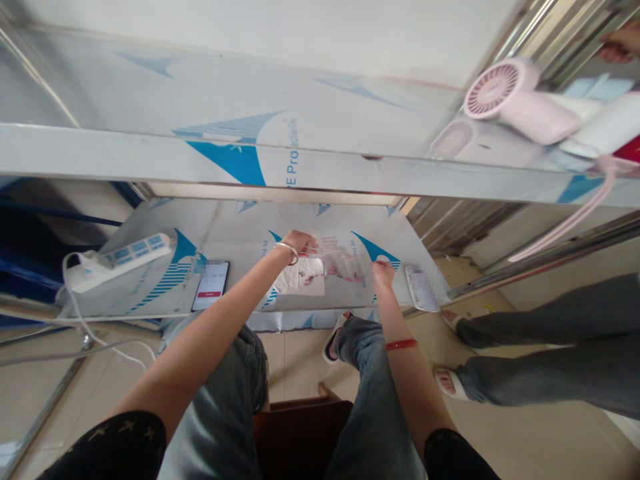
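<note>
A clear plastic bag [343, 257] with faint pink-red print is stretched between my two hands above the low shelf. My left hand [303, 243] is closed on its left side, the fingers slightly blurred. At its right edge my right hand [383, 273] is closed in a pinch on the plastic. A white sheet of tissue or paper [300, 279] lies under and beside the bag, near my left wrist. Small reddish pieces show through or on the bag; what they are I cannot make out.
On the film-covered shelf [240, 233] lie a power strip [133, 257] with a white cord, a phone [212, 283] at left and another phone [423, 289] at right. Above, a ledge [325, 160] carries a pink handheld fan [520, 100]. Another person's legs [550, 333] stand at right.
</note>
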Action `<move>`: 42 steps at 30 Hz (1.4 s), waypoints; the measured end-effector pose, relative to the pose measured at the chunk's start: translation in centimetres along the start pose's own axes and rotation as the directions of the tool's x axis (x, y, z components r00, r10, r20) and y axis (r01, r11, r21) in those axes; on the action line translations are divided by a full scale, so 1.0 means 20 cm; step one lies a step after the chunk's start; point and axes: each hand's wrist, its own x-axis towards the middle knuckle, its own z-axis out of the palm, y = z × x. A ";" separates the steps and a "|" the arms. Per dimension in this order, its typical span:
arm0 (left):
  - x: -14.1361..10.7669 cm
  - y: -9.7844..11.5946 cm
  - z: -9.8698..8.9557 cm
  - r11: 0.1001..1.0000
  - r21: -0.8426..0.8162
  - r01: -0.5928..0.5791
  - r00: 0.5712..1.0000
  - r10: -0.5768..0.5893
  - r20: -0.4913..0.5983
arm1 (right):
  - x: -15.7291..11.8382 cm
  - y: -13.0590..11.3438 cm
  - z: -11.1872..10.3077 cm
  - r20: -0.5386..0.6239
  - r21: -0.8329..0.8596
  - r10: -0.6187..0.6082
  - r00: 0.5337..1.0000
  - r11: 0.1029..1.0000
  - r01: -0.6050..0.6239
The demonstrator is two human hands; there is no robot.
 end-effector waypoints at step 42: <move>-0.10 -0.02 -0.01 0.700 0.685 -0.200 0.957 0.289 -0.016 | -0.64 -0.34 0.18 0.573 0.620 -0.540 0.616 0.777 0.105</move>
